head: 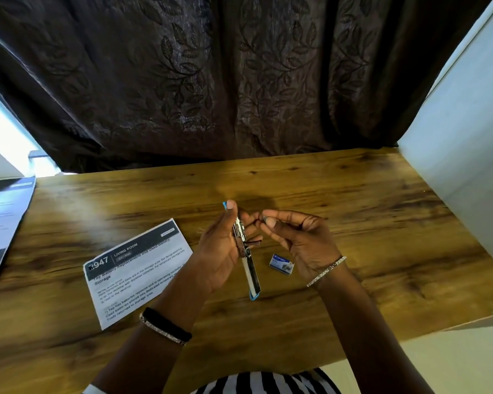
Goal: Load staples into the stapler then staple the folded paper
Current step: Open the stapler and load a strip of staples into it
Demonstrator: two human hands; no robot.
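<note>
My left hand (219,251) grips a metal stapler (249,268) with blue ends, swung open and held above the wooden table (353,209). Its lower half points toward me and its upper end sticks out above my thumb. My right hand (293,237) is just right of the stapler, thumb and fingers pinched on a small strip of staples (264,219) near the open magazine. A small blue and white staple box (281,264) lies on the table under my right hand. The folded printed paper (137,268) lies flat to the left of my left hand.
Another printed sheet (3,223) lies at the table's left edge. A dark patterned curtain (211,81) hangs behind the table. A white panel (467,166) stands along the right side. The table's front edge is close to my body.
</note>
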